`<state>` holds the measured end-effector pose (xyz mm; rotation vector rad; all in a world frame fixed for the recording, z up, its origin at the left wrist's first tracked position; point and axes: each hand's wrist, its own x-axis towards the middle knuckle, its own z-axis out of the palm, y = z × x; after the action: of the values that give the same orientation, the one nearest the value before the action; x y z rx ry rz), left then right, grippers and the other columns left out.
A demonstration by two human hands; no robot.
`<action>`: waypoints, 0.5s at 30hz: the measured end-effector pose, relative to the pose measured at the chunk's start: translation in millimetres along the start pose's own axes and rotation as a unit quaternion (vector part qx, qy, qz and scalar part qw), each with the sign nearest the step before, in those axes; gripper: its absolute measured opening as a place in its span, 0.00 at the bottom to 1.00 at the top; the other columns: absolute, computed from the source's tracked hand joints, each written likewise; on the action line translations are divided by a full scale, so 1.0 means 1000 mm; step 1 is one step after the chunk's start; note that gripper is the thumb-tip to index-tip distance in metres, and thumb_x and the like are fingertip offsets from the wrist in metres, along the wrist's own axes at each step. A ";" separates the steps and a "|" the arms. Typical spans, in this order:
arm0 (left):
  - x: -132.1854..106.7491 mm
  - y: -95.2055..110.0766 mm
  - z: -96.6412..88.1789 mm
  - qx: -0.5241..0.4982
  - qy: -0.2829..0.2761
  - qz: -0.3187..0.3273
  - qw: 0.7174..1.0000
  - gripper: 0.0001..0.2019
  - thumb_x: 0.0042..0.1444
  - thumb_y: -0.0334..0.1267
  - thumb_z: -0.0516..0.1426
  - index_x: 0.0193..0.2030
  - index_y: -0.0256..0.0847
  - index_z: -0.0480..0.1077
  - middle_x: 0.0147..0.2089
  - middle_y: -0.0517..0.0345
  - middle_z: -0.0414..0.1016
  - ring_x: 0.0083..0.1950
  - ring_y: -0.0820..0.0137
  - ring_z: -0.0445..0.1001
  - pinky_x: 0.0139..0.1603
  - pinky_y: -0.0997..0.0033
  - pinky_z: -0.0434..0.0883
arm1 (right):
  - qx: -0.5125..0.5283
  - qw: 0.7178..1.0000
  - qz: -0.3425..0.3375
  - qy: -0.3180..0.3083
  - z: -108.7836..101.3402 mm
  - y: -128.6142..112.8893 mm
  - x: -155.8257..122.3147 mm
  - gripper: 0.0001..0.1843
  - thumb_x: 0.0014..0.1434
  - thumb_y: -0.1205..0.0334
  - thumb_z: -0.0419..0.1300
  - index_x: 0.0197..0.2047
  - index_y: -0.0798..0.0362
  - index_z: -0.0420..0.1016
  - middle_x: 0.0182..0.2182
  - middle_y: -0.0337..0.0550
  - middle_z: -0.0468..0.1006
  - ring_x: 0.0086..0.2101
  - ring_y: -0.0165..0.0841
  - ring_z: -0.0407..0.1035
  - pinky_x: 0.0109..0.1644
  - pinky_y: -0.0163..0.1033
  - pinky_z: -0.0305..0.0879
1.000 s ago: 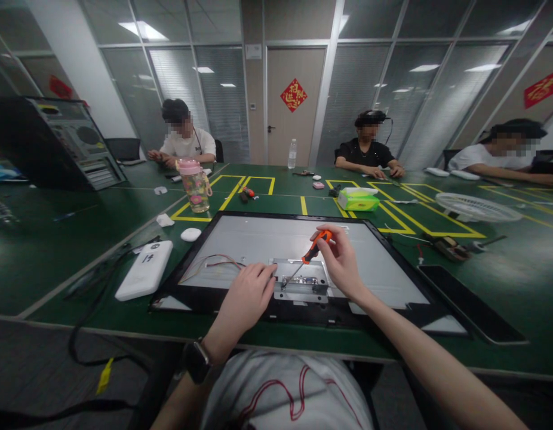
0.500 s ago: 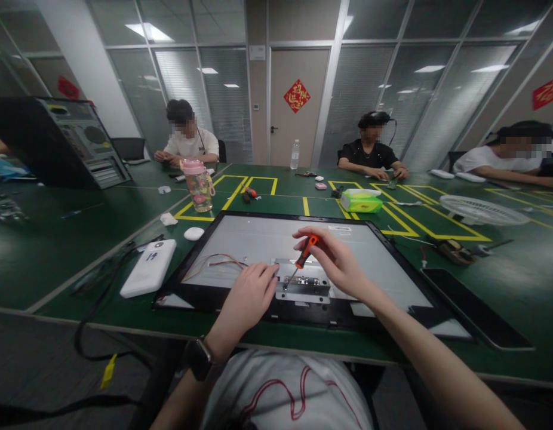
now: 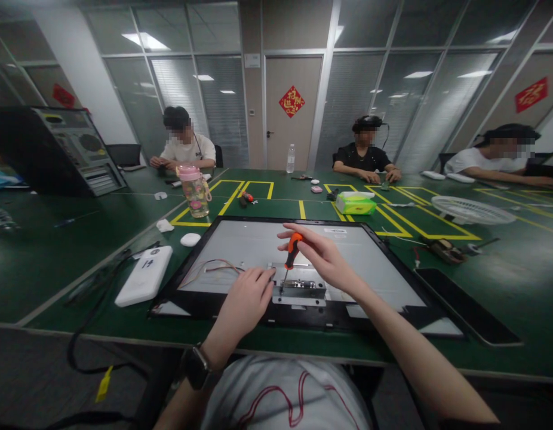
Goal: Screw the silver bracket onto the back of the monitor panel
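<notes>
An orange and black screwdriver stands almost upright, its handle in the fingers of my right hand. The shaft's tip meets the left part of a metal bracket, which carries a narrow strip of small parts. That bracket sits on a large flat display panel with a grey back and black frame, lying on the table. My left hand lies palm down on the panel, fingers extended and fingertips at the bracket's left end. What is under those fingertips is hidden. Thin coloured wires run across the panel left of it.
Left of the panel are a white power bank, a white round-edged case and a pink-lidded bottle. A black slab lies at the right. Beyond are a tissue pack, a white fan grille and several seated people.
The screwdriver has swung from a slant to nearly upright, and my right hand has moved slightly left with it. My left hand stays by the bracket. The whole view has shifted a little.
</notes>
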<state>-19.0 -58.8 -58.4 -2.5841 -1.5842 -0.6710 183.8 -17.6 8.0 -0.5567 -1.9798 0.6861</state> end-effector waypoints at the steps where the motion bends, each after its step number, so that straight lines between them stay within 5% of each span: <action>1: 0.000 0.000 0.000 0.001 -0.001 -0.001 1.000 0.15 0.68 0.34 0.47 0.57 0.39 0.69 0.50 0.49 0.76 0.52 0.60 0.73 0.56 0.55 0.69 | 0.031 0.999 0.019 0.004 0.001 0.002 -0.001 0.19 0.69 0.57 0.51 0.60 0.50 0.68 0.46 0.49 0.79 0.42 0.35 0.77 0.45 0.43 0.75; 6: -0.001 -0.001 -0.001 -0.002 0.002 -0.003 1.000 0.15 0.68 0.35 0.47 0.56 0.38 0.69 0.49 0.48 0.76 0.50 0.60 0.74 0.54 0.56 0.70 | -0.097 0.981 0.002 0.170 0.004 0.014 -0.003 0.10 0.60 0.56 0.62 0.44 0.50 0.78 0.31 0.41 0.76 0.32 0.33 0.71 0.42 0.43 0.71; 11: -0.001 -0.001 0.000 -0.006 0.008 -0.003 1.000 0.15 0.67 0.35 0.47 0.56 0.40 0.69 0.48 0.50 0.76 0.50 0.61 0.73 0.54 0.57 0.70 | -0.005 0.995 0.015 0.100 -0.003 0.018 -0.004 0.18 0.67 0.56 0.52 0.57 0.50 0.71 0.40 0.46 0.78 0.38 0.36 0.74 0.47 0.47 0.71; 15: -0.001 -0.002 0.001 -0.007 0.015 -0.004 1.000 0.15 0.67 0.34 0.48 0.56 0.39 0.69 0.49 0.49 0.76 0.50 0.61 0.73 0.54 0.56 0.70 | 0.062 0.992 0.053 0.093 -0.005 0.019 -0.005 0.18 0.63 0.56 0.59 0.55 0.49 0.73 0.41 0.46 0.79 0.38 0.35 0.75 0.46 0.44 0.73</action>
<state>-20.7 -58.8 -60.6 -2.5662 -1.5866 -0.7203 192.6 -5.4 -5.6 -0.6300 -1.7314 0.7875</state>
